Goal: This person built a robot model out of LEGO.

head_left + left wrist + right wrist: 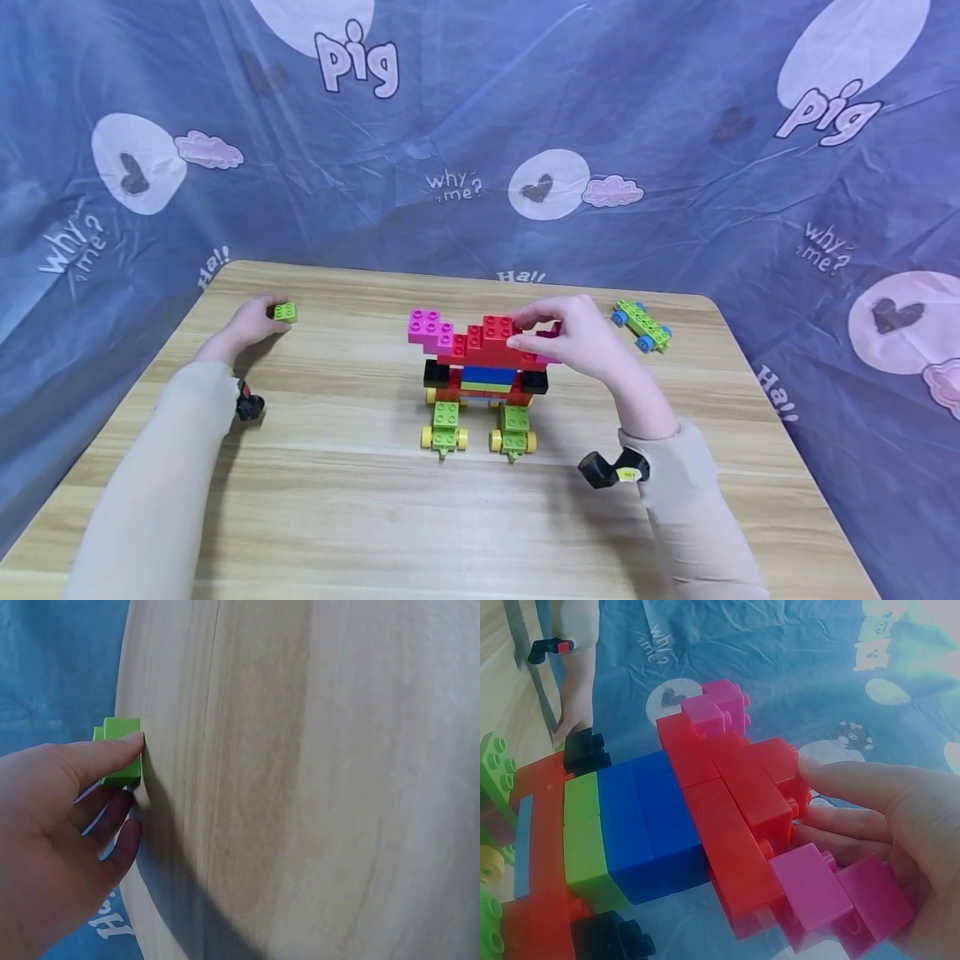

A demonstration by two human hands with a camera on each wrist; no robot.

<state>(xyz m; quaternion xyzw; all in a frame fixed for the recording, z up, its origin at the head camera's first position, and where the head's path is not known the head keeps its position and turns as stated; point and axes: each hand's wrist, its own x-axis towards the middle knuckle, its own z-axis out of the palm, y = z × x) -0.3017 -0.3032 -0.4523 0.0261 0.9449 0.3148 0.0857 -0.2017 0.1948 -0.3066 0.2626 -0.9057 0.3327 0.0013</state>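
On the head view I see my left hand (251,323) at about ten o'clock on the desk (360,508), its grip pinched on a small green brick (285,312); the left wrist view shows the thumb (112,754) pressed against that brick (120,754) near the desk edge. My right hand (577,337) sits at the centre, at the right end of the brick-built vehicle (480,375), its grip narrow, fingertips on a magenta brick (832,896) and the red bricks (742,802) at the top. The model stands on yellow-wheeled green bases (444,429). A green wheeled chassis (641,325) with blue wheels lies apart at two o'clock.
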